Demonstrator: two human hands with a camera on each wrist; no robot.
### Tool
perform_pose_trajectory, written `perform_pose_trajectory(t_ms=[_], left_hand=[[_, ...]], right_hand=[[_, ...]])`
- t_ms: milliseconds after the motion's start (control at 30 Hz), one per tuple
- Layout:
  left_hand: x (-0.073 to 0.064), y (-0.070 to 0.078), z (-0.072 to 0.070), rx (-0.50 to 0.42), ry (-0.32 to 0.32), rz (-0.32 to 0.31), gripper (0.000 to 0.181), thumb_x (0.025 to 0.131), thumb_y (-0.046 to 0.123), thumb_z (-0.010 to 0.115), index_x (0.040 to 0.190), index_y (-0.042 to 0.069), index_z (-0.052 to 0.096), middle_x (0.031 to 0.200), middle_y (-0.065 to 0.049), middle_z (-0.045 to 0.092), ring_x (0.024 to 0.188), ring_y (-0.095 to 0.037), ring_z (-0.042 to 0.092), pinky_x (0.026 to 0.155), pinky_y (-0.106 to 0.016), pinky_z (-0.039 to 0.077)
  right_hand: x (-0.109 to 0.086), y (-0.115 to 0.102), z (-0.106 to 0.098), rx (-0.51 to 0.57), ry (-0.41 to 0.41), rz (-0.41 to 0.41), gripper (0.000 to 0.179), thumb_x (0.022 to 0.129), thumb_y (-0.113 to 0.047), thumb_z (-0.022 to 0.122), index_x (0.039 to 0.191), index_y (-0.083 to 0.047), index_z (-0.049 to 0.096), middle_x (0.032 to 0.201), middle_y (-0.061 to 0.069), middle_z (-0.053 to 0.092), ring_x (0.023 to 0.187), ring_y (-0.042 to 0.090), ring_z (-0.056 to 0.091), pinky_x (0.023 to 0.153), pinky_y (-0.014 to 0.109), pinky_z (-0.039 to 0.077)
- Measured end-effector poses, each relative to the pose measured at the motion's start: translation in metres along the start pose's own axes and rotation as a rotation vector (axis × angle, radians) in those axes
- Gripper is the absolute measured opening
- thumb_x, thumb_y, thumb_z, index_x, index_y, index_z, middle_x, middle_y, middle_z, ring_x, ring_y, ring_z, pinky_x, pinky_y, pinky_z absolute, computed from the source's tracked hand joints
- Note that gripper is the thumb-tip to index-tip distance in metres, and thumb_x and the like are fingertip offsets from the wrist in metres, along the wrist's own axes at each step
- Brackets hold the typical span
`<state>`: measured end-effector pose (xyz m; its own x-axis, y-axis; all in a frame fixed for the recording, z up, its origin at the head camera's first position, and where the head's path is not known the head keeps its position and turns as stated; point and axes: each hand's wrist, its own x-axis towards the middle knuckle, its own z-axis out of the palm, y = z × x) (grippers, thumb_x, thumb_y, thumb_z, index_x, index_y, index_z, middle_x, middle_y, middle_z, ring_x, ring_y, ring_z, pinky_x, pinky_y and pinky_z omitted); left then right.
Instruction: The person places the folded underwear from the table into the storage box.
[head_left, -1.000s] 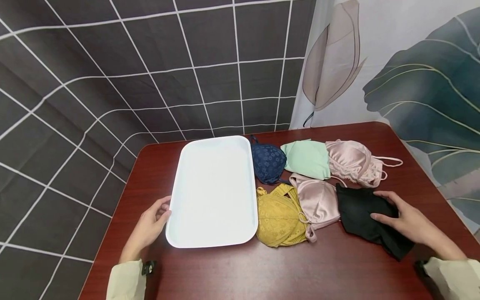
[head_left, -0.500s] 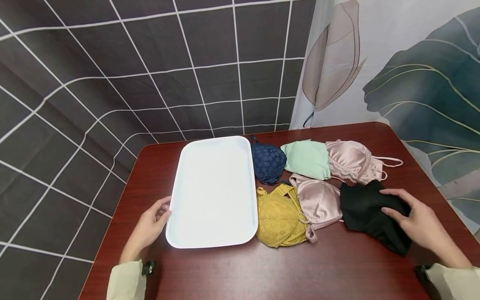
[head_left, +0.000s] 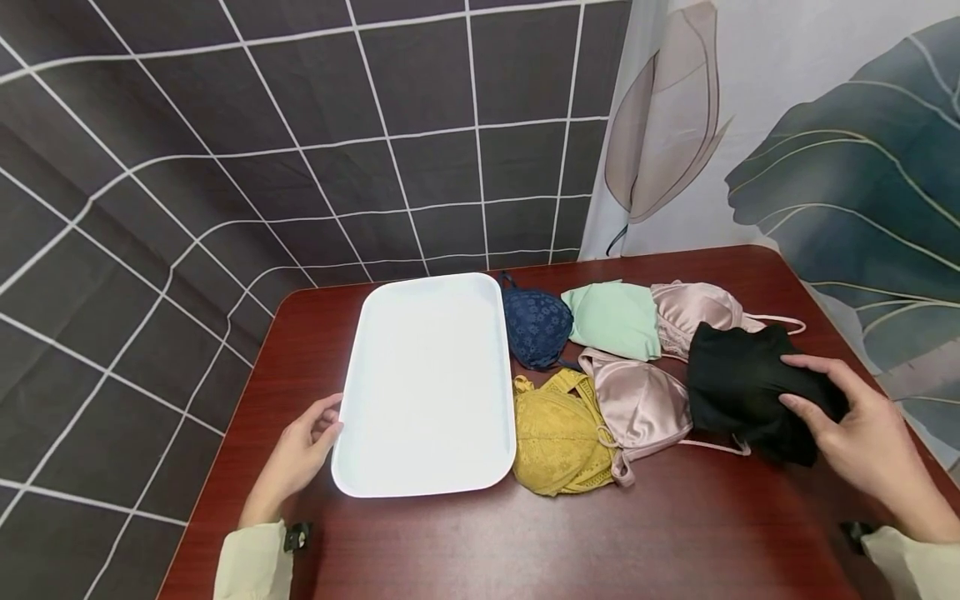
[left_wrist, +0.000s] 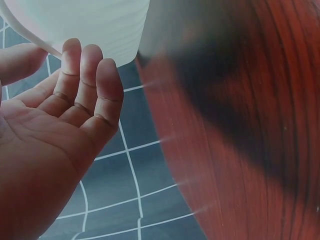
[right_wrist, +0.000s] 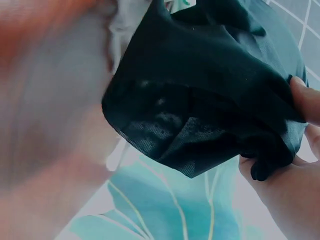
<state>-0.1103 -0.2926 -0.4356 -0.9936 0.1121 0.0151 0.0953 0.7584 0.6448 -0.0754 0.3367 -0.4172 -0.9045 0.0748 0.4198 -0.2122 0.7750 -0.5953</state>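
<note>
My right hand [head_left: 870, 425] pinches the right side of the black underwear [head_left: 738, 379] between thumb and fingers. In the right wrist view the soft black cloth hangs from the grip, with a sheer mesh patch along its lower edge. It overlaps the lace-edged pink bra [head_left: 697, 308] and borders the other pink satin bra [head_left: 641, 404] in the head view. At the far side of the table, my left hand [head_left: 296, 458] holds the left rim of the white tray [head_left: 431, 392], fingertips against its outer wall in the left wrist view.
Right of the tray lie a navy bra [head_left: 536, 327], a folded mint green garment [head_left: 613, 318] and a yellow lace bra [head_left: 558, 437]. The reddish-brown table [head_left: 540, 550] meets a dark grid-patterned curtain [head_left: 420, 167] behind and at left.
My right hand has carried the black underwear up and to the right, uncovering a strap of the pink satin bra and covering part of the lace-edged one. The left hand stays on the tray.
</note>
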Motion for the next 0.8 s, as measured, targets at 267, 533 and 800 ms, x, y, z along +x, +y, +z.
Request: perform_pose_trajectory(t_ms=[267,533,800], left_hand=[[-0.001,0.0,-0.001,-0.01,-0.003,0.005,0.041,0.092,0.002,0.057,0.132,0.0,0.048,0.098,-0.01,0.056,0.086,-0.021,0.056,0.076,-0.031,0.049],[-0.001,-0.001,-0.001,-0.006,-0.004,0.004,0.042,0.092,0.002,0.057,0.133,0.001,0.048,0.098,-0.009,0.055,0.086,-0.022,0.055,0.077,-0.031,0.049],[-0.001,-0.004,0.0,-0.015,-0.006,0.016,0.041,0.092,0.001,0.058,0.132,0.0,0.048,0.097,-0.009,0.055,0.086,-0.021,0.055,0.078,-0.032,0.049]], right_hand=[[0.009,-0.018,-0.004,0.015,0.037,-0.05,0.061,0.077,0.012,0.07,0.132,-0.01,0.055,0.122,0.026,0.053,0.108,-0.02,0.035,0.084,0.0,0.024],[0.022,-0.039,0.003,0.056,0.046,-0.163,0.066,0.071,0.017,0.072,0.129,-0.01,0.057,0.124,-0.007,0.052,0.108,-0.013,0.042,0.085,0.003,0.029],[0.031,-0.057,0.018,0.133,0.031,-0.239,0.069,0.065,0.021,0.073,0.127,-0.007,0.059,0.121,0.007,0.057,0.105,-0.006,0.049,0.083,0.006,0.034]])
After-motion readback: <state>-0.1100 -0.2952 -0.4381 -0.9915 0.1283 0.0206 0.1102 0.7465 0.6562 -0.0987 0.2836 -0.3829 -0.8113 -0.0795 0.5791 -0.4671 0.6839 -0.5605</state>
